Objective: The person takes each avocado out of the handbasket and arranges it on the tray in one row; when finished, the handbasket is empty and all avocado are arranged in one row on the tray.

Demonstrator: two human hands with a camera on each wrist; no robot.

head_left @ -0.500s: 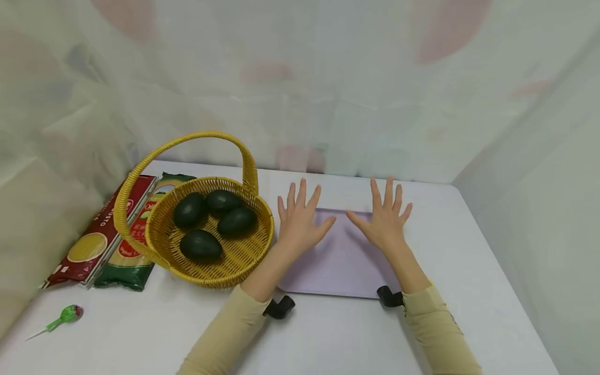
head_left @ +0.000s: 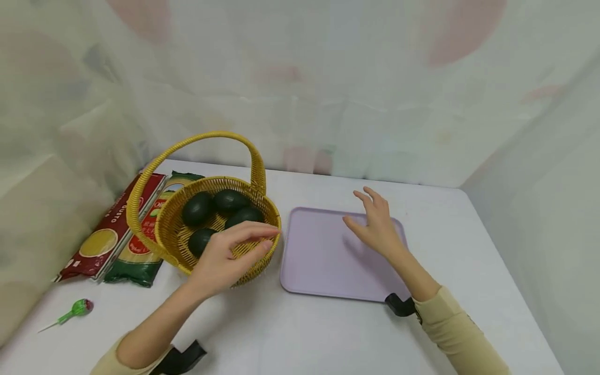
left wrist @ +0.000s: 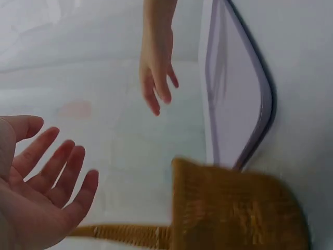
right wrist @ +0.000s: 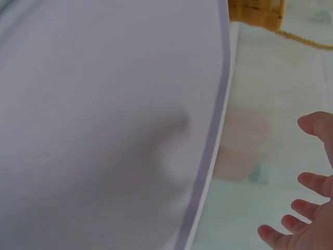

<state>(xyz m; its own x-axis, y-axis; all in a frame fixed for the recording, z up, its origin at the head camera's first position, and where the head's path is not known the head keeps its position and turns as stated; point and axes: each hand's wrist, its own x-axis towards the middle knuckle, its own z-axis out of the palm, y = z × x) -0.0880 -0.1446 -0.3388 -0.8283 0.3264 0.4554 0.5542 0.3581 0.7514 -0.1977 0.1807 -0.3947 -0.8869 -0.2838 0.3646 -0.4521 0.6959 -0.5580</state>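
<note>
In the head view my left hand [head_left: 224,260] hovers at the near right side of a yellow woven basket [head_left: 165,229], fingers loosely bent and holding nothing. Inside the basket lie several dark green avocados [head_left: 197,208]; the hand hides part of the near ones. My right hand [head_left: 378,226] hangs above a light purple tray [head_left: 319,260], thumb and fingers spread apart with nothing between them. The left wrist view shows the left hand's relaxed fingers [left wrist: 65,177] apart from the basket [left wrist: 239,208]. A soft shadow falls on the tray [right wrist: 104,78] in the right wrist view.
Two flat food packets, one red [head_left: 110,229] and one green and red [head_left: 140,252], lie left of the basket, partly behind it. A green-wrapped lollipop [head_left: 80,307] rests at the table's near left. The basket's tall handle [head_left: 197,136] arches upward. Curtains enclose the back and sides.
My left hand has moved left and nearer, from beside the tray to over the basket's near right edge, its fingers bending. My right hand has shifted slightly, its fingers less spread.
</note>
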